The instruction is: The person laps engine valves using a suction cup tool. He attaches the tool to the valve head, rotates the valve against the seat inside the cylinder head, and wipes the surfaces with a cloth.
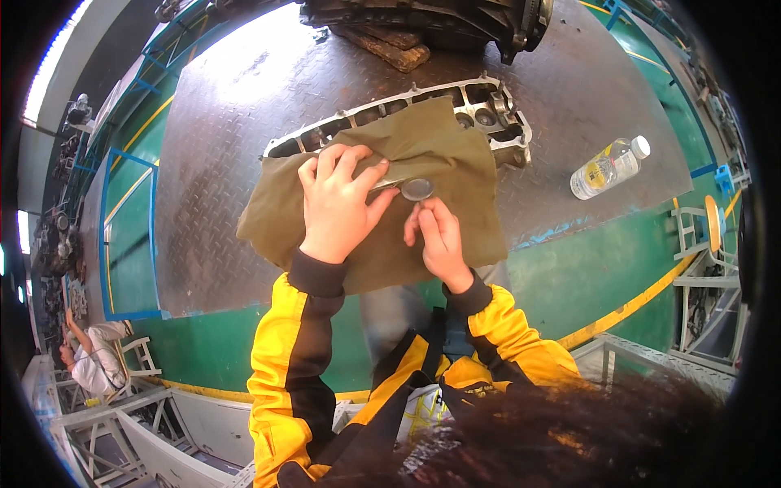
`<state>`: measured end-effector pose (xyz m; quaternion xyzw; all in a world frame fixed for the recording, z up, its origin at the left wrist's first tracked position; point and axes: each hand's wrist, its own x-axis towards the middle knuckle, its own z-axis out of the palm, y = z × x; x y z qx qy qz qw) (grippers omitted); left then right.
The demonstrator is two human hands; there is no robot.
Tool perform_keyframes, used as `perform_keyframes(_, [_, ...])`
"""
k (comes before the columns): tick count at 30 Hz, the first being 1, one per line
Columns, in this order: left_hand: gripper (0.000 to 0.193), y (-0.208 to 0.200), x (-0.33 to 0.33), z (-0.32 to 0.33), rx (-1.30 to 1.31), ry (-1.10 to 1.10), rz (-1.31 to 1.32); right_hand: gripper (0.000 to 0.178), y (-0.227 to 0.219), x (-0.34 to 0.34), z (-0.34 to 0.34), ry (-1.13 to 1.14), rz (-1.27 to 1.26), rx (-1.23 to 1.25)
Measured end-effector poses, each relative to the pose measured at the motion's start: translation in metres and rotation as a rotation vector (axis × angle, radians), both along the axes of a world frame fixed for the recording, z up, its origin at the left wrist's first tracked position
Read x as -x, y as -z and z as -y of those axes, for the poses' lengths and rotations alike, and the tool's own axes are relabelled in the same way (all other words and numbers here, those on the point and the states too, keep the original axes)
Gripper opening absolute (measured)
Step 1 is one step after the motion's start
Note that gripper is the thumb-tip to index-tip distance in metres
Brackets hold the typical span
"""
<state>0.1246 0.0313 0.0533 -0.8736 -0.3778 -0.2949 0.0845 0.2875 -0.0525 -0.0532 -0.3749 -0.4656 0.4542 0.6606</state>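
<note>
An engine valve [417, 189] with a round dark grey head lies over the olive-green cloth [439, 228]. Its thin stem runs left, between the thumb and index finger of my left hand [346, 195], which is closed on it while its other fingers press on the cloth. At the lower rim of the valve head, my right hand [439, 236] is closed, thumb and fingertips pinched together; whether something small is between them cannot be made out. Under the cloth's far edge sits a metal cylinder head [486, 115], its near side covered.
The patterned steel tabletop [220, 203] bears a clear plastic bottle [606, 168] with a white cap, lying tilted at right. At the far edge, a dark engine unit [431, 20] stands by wooden blocks [390, 49]. Another person [98, 358] sits far left.
</note>
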Motion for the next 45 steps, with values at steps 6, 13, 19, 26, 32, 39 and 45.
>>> perform_keyframes(6, [0.038, 0.002, -0.001, -0.001, -0.004, 0.013, 0.004, 0.022, -0.008, 0.0, 0.008, 0.002, -0.036, -0.057])
perform_keyframes(13, [0.037, 0.001, 0.0, -0.002, 0.0, 0.001, -0.013, 0.022, -0.008, 0.006, 0.002, -0.023, -0.06, 0.067])
perform_keyframes(19, [0.036, 0.0, 0.001, 0.0, 0.003, 0.004, -0.006, 0.023, -0.006, 0.006, 0.005, -0.001, -0.085, -0.039])
perform_keyframes(26, [0.036, 0.0, -0.002, -0.002, 0.01, 0.005, 0.001, 0.026, -0.007, 0.002, 0.01, 0.01, -0.053, -0.04])
perform_keyframes(32, [0.036, 0.0, -0.004, -0.004, -0.02, 0.02, 0.003, 0.026, -0.011, 0.004, 0.012, 0.03, -0.14, -0.201])
perform_keyframes(39, [0.037, 0.001, -0.001, 0.004, 0.016, 0.009, -0.005, 0.025, -0.008, 0.0, 0.009, 0.022, -0.003, -0.088])
perform_keyframes(45, [0.036, 0.0, -0.001, -0.002, -0.016, 0.013, 0.003, 0.024, -0.019, 0.005, 0.013, 0.057, -0.071, -0.147])
